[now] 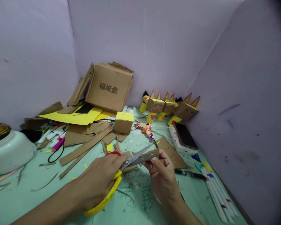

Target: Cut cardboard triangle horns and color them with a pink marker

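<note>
Over table, hands [131,175] close on scissors [128,162].

A single head-worn camera looks forward and down, close over a pale green craft table [25,193], facing a corner of plain lilac partition walls [166,40] just beyond.

Large cardboard box [109,87] with printed characters leans at the back wall, 11 o'clock of table centre, over a yellow paper sheet [72,118] and loose cardboard strips [85,147]. Small yellow-topped box [123,122] sits near centre; row of cardboard figures with pointed ears [168,107] stands at 1 o'clock, a phone [184,136] on a white case just in front. White bowl [10,151] at 9 o'clock, marker pens [55,137] beside it, white pens [217,193] at 4 o'clock.
</note>
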`<act>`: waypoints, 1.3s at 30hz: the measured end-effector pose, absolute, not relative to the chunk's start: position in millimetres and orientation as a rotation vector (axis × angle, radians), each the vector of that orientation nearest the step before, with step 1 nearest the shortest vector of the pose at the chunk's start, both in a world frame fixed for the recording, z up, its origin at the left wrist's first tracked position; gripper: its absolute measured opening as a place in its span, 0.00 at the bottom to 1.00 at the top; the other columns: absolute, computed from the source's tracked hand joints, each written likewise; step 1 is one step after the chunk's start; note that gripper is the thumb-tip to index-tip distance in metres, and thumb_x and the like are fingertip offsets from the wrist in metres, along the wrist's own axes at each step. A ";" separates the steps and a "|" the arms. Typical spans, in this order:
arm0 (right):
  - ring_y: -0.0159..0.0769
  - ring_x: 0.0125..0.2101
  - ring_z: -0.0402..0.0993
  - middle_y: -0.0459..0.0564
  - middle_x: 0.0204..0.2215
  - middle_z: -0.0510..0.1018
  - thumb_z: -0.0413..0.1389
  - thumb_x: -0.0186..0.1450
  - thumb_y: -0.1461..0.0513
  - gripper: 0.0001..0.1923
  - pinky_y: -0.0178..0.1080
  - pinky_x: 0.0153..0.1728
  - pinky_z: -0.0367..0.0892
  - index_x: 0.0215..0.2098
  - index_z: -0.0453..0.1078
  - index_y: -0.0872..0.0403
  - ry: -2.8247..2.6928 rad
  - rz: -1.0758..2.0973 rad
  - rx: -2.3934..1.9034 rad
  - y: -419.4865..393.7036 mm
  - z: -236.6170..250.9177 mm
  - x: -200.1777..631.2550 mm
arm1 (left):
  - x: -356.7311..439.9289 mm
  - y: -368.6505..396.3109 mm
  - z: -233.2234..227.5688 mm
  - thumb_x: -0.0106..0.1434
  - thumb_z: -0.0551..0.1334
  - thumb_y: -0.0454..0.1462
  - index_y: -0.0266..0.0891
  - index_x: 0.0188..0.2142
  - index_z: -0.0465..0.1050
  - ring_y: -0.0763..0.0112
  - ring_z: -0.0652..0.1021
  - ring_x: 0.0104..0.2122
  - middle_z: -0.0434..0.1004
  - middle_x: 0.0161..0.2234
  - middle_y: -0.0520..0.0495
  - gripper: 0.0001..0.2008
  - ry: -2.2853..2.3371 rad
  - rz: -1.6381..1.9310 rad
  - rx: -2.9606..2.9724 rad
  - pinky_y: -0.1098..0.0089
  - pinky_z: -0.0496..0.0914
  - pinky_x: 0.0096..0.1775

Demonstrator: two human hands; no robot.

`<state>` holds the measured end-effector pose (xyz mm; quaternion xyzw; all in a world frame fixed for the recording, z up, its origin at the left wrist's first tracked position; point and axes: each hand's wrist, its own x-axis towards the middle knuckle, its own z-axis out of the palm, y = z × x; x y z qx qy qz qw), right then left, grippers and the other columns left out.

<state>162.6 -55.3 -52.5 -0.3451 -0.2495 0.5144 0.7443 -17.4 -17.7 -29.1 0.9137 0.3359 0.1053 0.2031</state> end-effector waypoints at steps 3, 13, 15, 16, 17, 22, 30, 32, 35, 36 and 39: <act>0.29 0.24 0.72 0.42 0.22 0.76 0.66 0.47 0.63 0.10 0.34 0.28 0.72 0.24 0.69 0.55 -0.546 1.126 -0.752 -54.9 -53.8 163.1 | -18.3 -17.0 -28.7 0.61 0.48 0.33 0.47 0.54 0.57 0.61 0.72 0.41 0.72 0.42 0.46 0.21 0.927 0.266 2.539 0.63 0.66 0.43; 0.29 0.25 0.72 0.43 0.22 0.76 0.66 0.47 0.64 0.10 0.34 0.30 0.72 0.25 0.69 0.55 -0.575 1.131 -0.740 -55.9 -55.9 165.3 | -18.6 -14.9 -29.3 0.60 0.49 0.33 0.48 0.53 0.58 0.61 0.73 0.41 0.73 0.41 0.46 0.21 0.909 0.232 2.553 0.64 0.66 0.43; 0.29 0.25 0.72 0.43 0.22 0.76 0.66 0.47 0.64 0.11 0.35 0.30 0.72 0.25 0.69 0.55 -0.576 1.130 -0.737 -55.3 -55.8 165.6 | -18.1 -15.5 -29.1 0.61 0.48 0.33 0.48 0.54 0.56 0.62 0.73 0.41 0.73 0.41 0.47 0.22 0.917 0.227 2.548 0.64 0.66 0.43; 0.29 0.24 0.72 0.43 0.22 0.76 0.66 0.47 0.64 0.11 0.35 0.30 0.72 0.25 0.69 0.55 -0.576 1.130 -0.738 -55.0 -55.9 165.7 | -17.9 -15.7 -29.2 0.61 0.48 0.32 0.49 0.55 0.55 0.62 0.73 0.42 0.73 0.41 0.47 0.23 0.926 0.232 2.544 0.64 0.66 0.43; 0.30 0.24 0.72 0.43 0.22 0.76 0.66 0.48 0.63 0.11 0.36 0.30 0.72 0.25 0.69 0.55 -0.576 1.132 -0.740 -54.7 -56.1 165.8 | -17.6 -15.9 -29.6 0.61 0.47 0.32 0.50 0.56 0.53 0.62 0.73 0.42 0.73 0.42 0.47 0.24 0.930 0.236 2.541 0.64 0.66 0.43; 0.29 0.24 0.73 0.43 0.21 0.76 0.66 0.47 0.63 0.12 0.35 0.30 0.73 0.26 0.69 0.55 -0.573 1.132 -0.750 -54.8 -57.3 166.5 | -18.0 -15.4 -35.3 0.61 0.47 0.32 0.50 0.59 0.50 0.61 0.74 0.42 0.73 0.43 0.46 0.26 0.928 0.236 2.560 0.62 0.67 0.43; 0.26 0.23 0.72 0.42 0.21 0.75 0.67 0.47 0.62 0.11 0.31 0.28 0.73 0.25 0.70 0.56 -0.627 1.113 -0.755 -53.4 -59.9 169.3 | -17.2 -18.6 -32.7 0.63 0.46 0.33 0.47 0.55 0.57 0.63 0.74 0.43 0.74 0.43 0.47 0.22 0.949 0.244 2.544 0.62 0.67 0.44; 0.27 0.23 0.72 0.42 0.20 0.75 0.67 0.47 0.62 0.11 0.32 0.28 0.73 0.25 0.70 0.56 -0.630 1.106 -0.767 -53.5 -60.8 170.1 | -16.2 -20.2 -29.2 0.63 0.45 0.33 0.46 0.55 0.57 0.63 0.74 0.43 0.74 0.42 0.47 0.21 0.970 0.215 2.535 0.62 0.67 0.44; 0.28 0.23 0.73 0.42 0.20 0.75 0.66 0.48 0.61 0.11 0.33 0.28 0.73 0.25 0.70 0.56 -0.644 1.090 -0.781 -54.5 -62.2 171.4 | -15.9 -21.6 -26.5 0.63 0.45 0.34 0.46 0.55 0.57 0.62 0.74 0.42 0.74 0.41 0.47 0.21 0.994 0.184 2.539 0.62 0.67 0.43; 0.28 0.23 0.73 0.42 0.20 0.75 0.66 0.48 0.61 0.11 0.33 0.28 0.73 0.25 0.71 0.56 -0.655 1.084 -0.785 -55.0 -62.6 171.9 | -16.0 -21.6 -26.4 0.63 0.45 0.33 0.46 0.55 0.57 0.62 0.74 0.42 0.74 0.40 0.47 0.21 1.001 0.173 2.545 0.62 0.67 0.43; 0.27 0.23 0.72 0.42 0.20 0.75 0.66 0.49 0.60 0.10 0.33 0.29 0.73 0.26 0.71 0.56 -0.685 1.073 -0.789 -56.2 -63.5 173.5 | -16.7 -20.8 -27.3 0.63 0.46 0.33 0.45 0.54 0.58 0.61 0.75 0.40 0.74 0.40 0.45 0.20 1.025 0.149 2.568 0.63 0.67 0.42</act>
